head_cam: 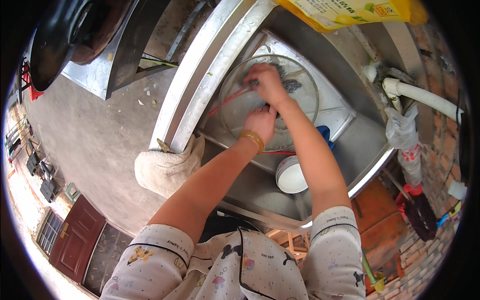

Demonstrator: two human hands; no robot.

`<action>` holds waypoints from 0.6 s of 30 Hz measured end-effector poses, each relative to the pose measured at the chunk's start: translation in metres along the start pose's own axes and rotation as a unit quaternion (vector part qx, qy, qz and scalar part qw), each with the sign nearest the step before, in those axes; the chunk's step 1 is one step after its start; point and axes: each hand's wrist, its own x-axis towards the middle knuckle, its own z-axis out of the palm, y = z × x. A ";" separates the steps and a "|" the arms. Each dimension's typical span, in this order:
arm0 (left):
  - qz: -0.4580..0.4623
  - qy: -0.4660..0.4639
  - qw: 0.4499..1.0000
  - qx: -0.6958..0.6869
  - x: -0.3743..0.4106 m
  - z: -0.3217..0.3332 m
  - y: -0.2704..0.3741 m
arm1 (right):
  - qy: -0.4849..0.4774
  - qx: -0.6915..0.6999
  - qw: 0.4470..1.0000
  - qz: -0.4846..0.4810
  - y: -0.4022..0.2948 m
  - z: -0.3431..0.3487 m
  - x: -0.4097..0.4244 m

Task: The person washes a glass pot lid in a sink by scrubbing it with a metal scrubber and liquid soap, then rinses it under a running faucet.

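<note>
A round clear glass lid (300, 112) with a thin rim lies tilted in a stainless steel sink (360, 131). My left hand (258, 123), with a yellow bangle at its wrist, is closed at the lid's middle around a dark knob, mostly hidden. Above it, my right hand (266, 82) presses on the lid's far part, fingers curled over a small dark grey thing that looks like a scourer. Dark grey patches show beside that hand; whether they are reflections or scourer I cannot tell. A red strip (228, 101) runs by the lid's left side.
A white bowl (292, 176) and a blue cloth (325, 135) are nearer in the sink. A beige towel (168, 168) hangs over its left corner. At the back lies a yellow printed package (345, 13). White pipe (420, 95) runs along the brick wall (438, 150).
</note>
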 end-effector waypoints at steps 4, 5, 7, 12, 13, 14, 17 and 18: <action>-0.022 -0.004 1.000 -0.009 0.000 0.001 0.014 | 0.281 -0.157 0.916 0.239 0.040 -0.027 0.011; -0.008 -0.013 1.000 -0.021 0.000 0.003 0.005 | 0.264 -0.146 0.929 0.212 0.029 -0.013 0.017; 0.021 -0.051 0.998 0.030 -0.009 0.030 -0.012 | 0.179 -0.109 0.971 0.114 -0.003 0.023 0.023; -0.056 -0.062 0.996 -0.012 -0.002 0.009 0.005 | 0.174 -0.115 0.969 0.131 0.009 -0.002 0.009; -0.058 -0.071 0.995 -0.035 -0.003 -0.008 0.012 | 0.233 -0.093 0.949 0.191 0.035 -0.024 -0.011; -0.050 -0.046 0.997 -0.045 -0.005 -0.007 0.010 | 0.289 -0.071 0.922 0.246 0.049 -0.041 -0.027; -0.054 0.005 0.996 -0.065 -0.011 0.003 0.007 | 0.239 -0.017 0.944 0.227 0.042 -0.045 -0.042; -0.062 0.004 0.996 -0.057 -0.010 0.000 0.009 | 0.159 -0.022 0.970 0.185 0.024 -0.036 -0.033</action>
